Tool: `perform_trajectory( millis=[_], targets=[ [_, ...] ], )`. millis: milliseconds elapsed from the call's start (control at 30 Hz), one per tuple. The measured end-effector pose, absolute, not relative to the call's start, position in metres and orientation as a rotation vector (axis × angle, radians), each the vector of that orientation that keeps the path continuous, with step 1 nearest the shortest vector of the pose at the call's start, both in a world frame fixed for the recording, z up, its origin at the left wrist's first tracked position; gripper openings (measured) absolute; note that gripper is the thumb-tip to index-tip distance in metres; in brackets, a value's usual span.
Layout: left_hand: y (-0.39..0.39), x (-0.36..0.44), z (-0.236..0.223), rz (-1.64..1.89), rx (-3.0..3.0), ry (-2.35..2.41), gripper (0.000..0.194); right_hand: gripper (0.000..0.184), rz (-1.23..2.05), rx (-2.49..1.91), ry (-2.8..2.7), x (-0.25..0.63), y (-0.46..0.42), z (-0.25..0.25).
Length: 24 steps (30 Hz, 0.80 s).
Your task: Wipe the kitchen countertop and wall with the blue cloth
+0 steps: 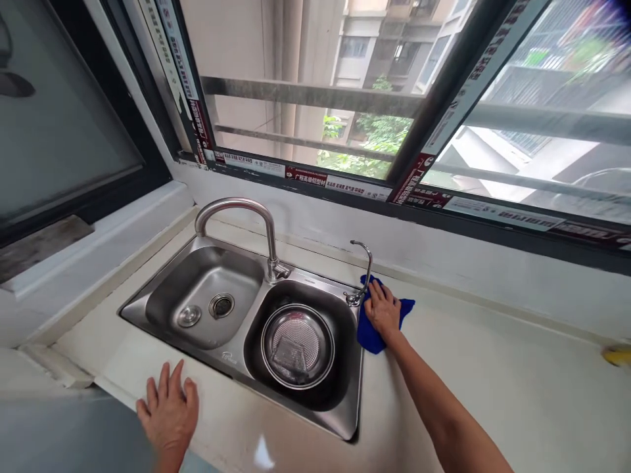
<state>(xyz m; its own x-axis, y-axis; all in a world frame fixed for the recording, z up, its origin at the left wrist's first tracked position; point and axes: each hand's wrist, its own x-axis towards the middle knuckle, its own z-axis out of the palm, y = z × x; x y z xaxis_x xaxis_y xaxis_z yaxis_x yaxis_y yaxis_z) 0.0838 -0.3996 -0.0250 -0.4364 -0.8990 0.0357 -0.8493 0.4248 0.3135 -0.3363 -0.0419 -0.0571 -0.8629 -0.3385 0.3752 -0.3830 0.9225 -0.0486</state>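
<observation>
My right hand (383,307) presses a blue cloth (371,334) onto the white countertop, close against the right rim of the sink. Its fingers are bent over the cloth beside the base of a small thin tap (369,263). Near the counter's front edge, my left hand (170,408) rests palm down with its fingers spread and nothing in it. Between the hands lies a double-basin steel sink (240,332). A round perforated metal strainer (315,332) sits in the right basin, with a crumpled dark see-through piece (289,357) in it.
A tall curved faucet (270,230) stands behind the divider between the basins. In the left basin are a drain (221,305) and a loose round strainer cap (188,316). A window frame (305,177) runs along the back. Something yellow (617,355) lies at the far right.
</observation>
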Motion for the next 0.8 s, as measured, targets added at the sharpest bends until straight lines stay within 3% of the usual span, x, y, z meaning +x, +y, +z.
perform_trajectory(
  millis=[433, 800],
  targets=[
    [-0.398, 0.085, -0.025, -0.249, 1.416, -2.44, 0.062, 0.037, 0.132, 0.984, -2.648, -0.191, -0.019, -0.046],
    [-0.393, 0.087, -0.025, -0.239, 1.351, -2.408, 0.055, 0.071, 0.086, 1.245, -2.543, -0.051, 0.129, -0.06]
  ],
)
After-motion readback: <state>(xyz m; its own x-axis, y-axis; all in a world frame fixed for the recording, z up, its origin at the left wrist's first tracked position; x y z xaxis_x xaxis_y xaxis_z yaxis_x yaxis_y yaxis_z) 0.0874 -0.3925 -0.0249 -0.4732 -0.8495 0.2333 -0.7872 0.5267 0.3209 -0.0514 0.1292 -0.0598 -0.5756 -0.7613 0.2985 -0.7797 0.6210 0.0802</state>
